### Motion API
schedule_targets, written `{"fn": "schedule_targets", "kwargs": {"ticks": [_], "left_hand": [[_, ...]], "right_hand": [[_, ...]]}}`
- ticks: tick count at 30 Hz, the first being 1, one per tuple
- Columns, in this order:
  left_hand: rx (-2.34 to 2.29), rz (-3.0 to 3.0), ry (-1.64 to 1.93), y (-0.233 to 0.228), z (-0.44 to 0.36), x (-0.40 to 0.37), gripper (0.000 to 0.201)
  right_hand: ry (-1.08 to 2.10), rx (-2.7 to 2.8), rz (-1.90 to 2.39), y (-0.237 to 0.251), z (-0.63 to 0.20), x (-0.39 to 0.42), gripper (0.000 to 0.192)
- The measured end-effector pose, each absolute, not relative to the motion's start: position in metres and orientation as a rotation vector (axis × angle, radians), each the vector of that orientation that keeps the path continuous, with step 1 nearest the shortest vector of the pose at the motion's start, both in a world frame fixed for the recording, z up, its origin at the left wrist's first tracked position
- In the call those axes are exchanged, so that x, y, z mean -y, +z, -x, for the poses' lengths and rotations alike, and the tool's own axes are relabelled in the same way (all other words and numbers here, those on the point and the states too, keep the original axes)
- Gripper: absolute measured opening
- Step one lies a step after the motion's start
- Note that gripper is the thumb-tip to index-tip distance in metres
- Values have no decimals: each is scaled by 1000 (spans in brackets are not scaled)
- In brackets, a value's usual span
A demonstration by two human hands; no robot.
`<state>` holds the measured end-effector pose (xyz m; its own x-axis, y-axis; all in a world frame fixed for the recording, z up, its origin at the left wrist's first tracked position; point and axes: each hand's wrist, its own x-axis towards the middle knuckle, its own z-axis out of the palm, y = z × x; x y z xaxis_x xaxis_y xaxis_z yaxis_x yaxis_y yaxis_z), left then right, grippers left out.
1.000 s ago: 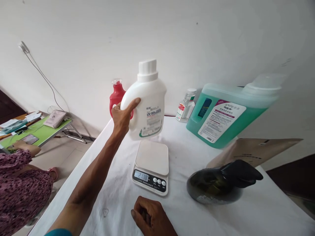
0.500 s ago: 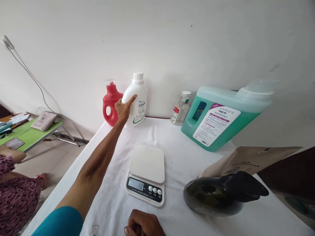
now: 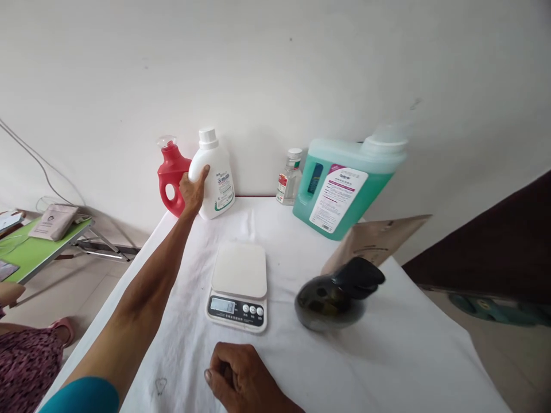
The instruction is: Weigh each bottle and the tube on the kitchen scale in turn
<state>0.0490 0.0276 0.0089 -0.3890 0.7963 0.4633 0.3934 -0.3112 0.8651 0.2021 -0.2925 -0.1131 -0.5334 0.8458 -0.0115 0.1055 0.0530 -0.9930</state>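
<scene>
My left hand (image 3: 192, 192) grips the handle side of a white detergent bottle (image 3: 214, 178) with a white cap, which stands upright at the back of the white-covered table (image 3: 387, 355), beside a red bottle (image 3: 170, 176). My right hand (image 3: 240, 376) rests as a closed fist on the cloth at the near edge, holding nothing that shows. A white kitchen scale (image 3: 239, 285) with a lit display sits bare between the two hands.
A small clear bottle (image 3: 289, 184) and a large green jug (image 3: 344, 186) stand at the back. A dark spray bottle (image 3: 336, 293) and a brown paper bag (image 3: 376, 241) lie right of the scale. Another person (image 3: 21, 361) sits at the left by a green table (image 3: 38, 246).
My left hand carried the white bottle from above the scale to the back of the table and set it down beside the red bottle. The scale's platform is now bare.
</scene>
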Motion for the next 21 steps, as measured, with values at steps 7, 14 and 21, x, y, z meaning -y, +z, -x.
{"fn": "schedule_targets", "kwargs": {"ticks": [7,14,21], "left_hand": [[-1390,-2087,1652,34,-112,69,78],[-788,-2046,542,11,-167,191,94],[-1055,-2060,615,-22,-198,200,50]], "right_hand": [[1461,1715,939,-108,-201,292,18],[1414,1732,932,-109,-201,293,19],[1331,1843,923,-115,-200,291,33]]}}
